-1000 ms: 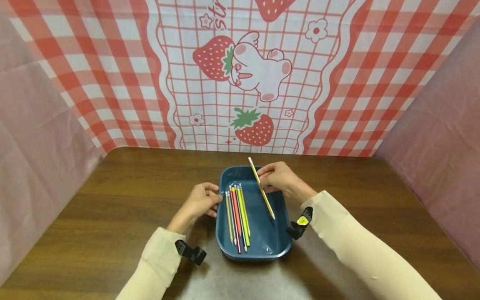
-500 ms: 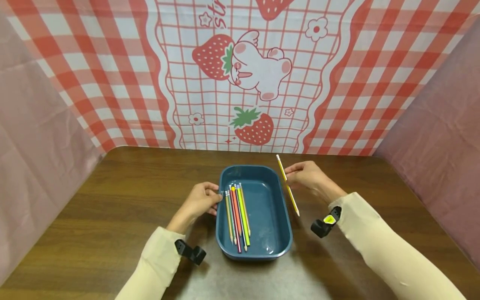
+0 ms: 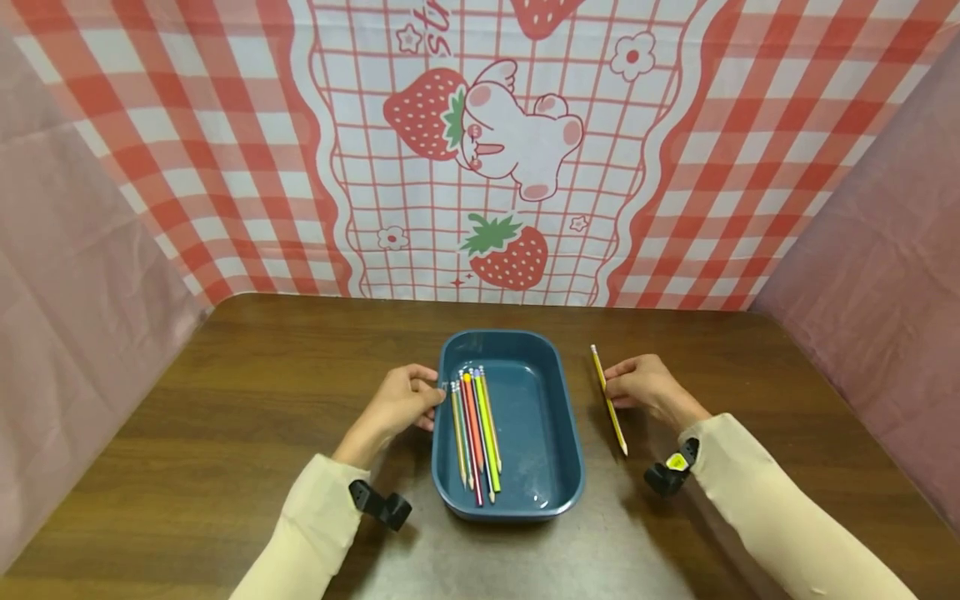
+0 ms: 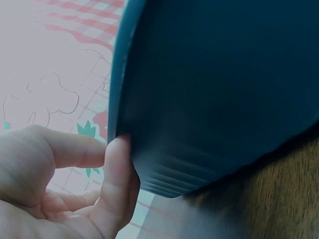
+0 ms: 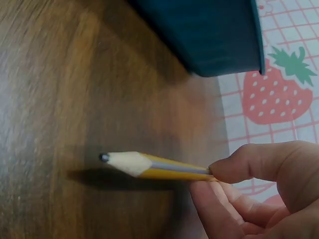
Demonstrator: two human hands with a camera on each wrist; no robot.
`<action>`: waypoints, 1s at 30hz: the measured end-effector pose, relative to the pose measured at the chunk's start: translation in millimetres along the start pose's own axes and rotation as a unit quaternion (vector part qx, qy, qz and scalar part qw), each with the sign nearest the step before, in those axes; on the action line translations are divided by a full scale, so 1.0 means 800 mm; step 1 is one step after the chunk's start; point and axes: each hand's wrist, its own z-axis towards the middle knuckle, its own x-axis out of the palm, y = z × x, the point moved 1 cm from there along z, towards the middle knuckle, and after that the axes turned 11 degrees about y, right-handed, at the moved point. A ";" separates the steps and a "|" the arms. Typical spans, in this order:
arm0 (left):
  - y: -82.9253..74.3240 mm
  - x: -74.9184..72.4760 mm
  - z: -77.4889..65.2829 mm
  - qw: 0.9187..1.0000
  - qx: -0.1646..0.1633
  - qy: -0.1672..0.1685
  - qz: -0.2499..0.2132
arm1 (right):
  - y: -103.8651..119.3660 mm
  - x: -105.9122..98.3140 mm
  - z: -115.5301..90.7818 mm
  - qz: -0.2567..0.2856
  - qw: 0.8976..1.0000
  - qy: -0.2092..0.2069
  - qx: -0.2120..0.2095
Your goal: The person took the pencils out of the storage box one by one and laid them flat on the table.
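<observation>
A yellow striped pencil point(image 3: 611, 408) is pinched between the thumb and fingers of my right hand point(image 3: 647, 388), to the right of the blue tray. In the right wrist view the sharpened tip of the pencil point(image 5: 169, 168) points away from the hand, over the wood with its shadow beneath. My left hand point(image 3: 399, 402) pinches the left rim of the blue tray point(image 3: 572, 417); the left wrist view has thumb and finger point(image 4: 117, 164) on either side of that rim. Inside the tray, several coloured pencils point(image 3: 476, 437) lie side by side along the left wall.
The brown wooden table point(image 3: 262, 433) runs under everything. Behind it hangs a red-and-white checked cloth point(image 3: 255, 167) with strawberries, and pink cloth point(image 3: 877, 208) closes off both sides.
My right hand has carried the yellow pencil out of the tray, over its right rim, then lower toward the table on the right. The left hand and tray have stayed put.
</observation>
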 end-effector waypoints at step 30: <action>0.002 0.001 -0.005 1.000 0.016 0.006 -0.016 | 0.025 -0.005 -0.009 -0.213 0.972 -0.103 -0.005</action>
